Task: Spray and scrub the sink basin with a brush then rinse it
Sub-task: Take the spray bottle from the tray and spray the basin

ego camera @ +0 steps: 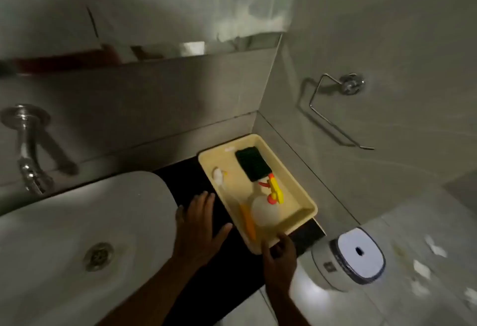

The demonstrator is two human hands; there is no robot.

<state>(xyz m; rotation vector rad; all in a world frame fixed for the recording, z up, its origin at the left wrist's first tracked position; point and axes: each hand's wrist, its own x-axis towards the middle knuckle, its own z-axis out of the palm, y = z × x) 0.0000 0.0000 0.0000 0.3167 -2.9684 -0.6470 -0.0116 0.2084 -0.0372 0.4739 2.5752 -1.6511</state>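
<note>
The white sink basin fills the lower left, with a metal drain and a chrome tap on the wall above it. A cream tray on the dark counter holds a brush with an orange handle and white head, a clear spray bottle with a yellow and red trigger, and a dark green scrub pad. My left hand hovers flat with spread fingers beside the tray's left rim. My right hand holds the tray's near corner.
A white and grey lidded bin stands on the floor to the right of the counter. A chrome towel ring hangs on the right wall. A mirror edge runs above the backsplash. Bits of paper lie on the floor tiles.
</note>
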